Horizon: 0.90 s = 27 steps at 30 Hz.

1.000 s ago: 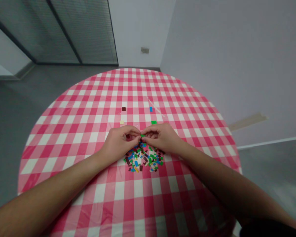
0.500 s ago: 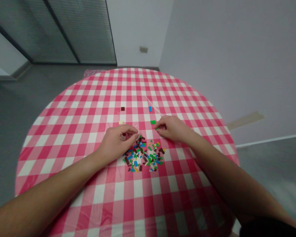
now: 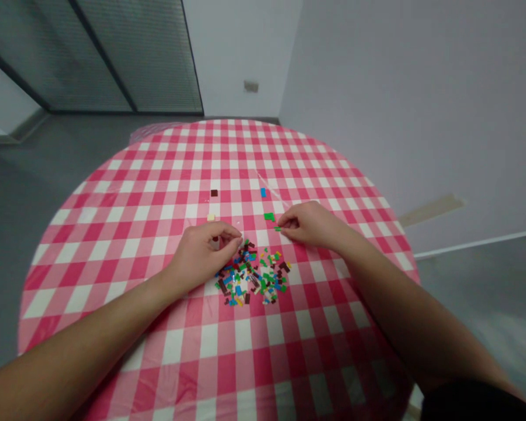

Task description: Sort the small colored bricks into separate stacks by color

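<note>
My right hand (image 3: 313, 227) is closed in a pinch, with a small thin green building brick (image 3: 277, 228) at its fingertips. Just beyond that lies a larger green brick (image 3: 269, 217) on the checked cloth. My left hand (image 3: 206, 251) hovers at the upper left edge of a heap of small mixed building bricks (image 3: 254, 278). Its thumb and forefinger press together; whatever is between them is too small to make out. A cream brick (image 3: 211, 217) lies just past the left knuckles, and a dark brown brick (image 3: 214, 193) farther out.
A blue brick (image 3: 263, 192) lies beyond the green one. The round table wears a red-and-white checked tablecloth (image 3: 245, 368), creased near the far middle. A wall (image 3: 421, 105) stands to the right, and a glass partition with blinds (image 3: 158, 58) at the far left.
My right hand has drawn back slightly from the larger green brick, and more of the thin green brick shows at its fingertips. The left hand keeps its pinch; the view has shifted a little.
</note>
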### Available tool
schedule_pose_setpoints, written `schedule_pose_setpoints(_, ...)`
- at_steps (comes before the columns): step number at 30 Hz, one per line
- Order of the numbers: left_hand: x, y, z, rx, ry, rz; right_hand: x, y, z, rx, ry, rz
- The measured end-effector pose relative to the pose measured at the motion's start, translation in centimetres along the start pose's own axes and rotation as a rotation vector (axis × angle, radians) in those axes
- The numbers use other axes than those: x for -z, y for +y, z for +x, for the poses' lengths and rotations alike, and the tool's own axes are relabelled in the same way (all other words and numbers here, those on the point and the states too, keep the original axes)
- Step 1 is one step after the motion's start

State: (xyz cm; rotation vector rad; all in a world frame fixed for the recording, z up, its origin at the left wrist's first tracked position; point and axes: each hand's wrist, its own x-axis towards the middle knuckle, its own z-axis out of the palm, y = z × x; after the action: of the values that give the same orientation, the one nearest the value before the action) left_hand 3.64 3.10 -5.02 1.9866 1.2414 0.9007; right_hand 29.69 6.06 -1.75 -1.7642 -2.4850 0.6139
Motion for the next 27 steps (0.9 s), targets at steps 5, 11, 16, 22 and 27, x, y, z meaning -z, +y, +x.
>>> schedule_pose_setpoints(5, 0.0, 0.0, 0.0, 0.009, -0.004, 0.002, -0.3, 0.1, 0.2, 0.02, 0.012, -0.018)
schedule_pose_setpoints(11, 0.0, 0.2, 0.1, 0.016, -0.009, 0.009, -1.0, 0.2, 0.4, 0.074, 0.075, -0.013)
schedule_pose_setpoints(16, 0.0, 0.1, 0.0, 0.015, -0.014, 0.009, -1.7, 0.1, 0.6, 0.1, 0.112, -0.012)
schedule_pose_setpoints(22, 0.0, -0.1, 0.0, 0.023, -0.022, 0.024, -2.0, -0.1, 0.8, 0.121, 0.126, -0.031)
schedule_pose_setpoints(27, 0.0, 0.0, 0.0, 0.014, -0.024, 0.014, -2.1, 0.0, 0.8, 0.141, 0.146, -0.043)
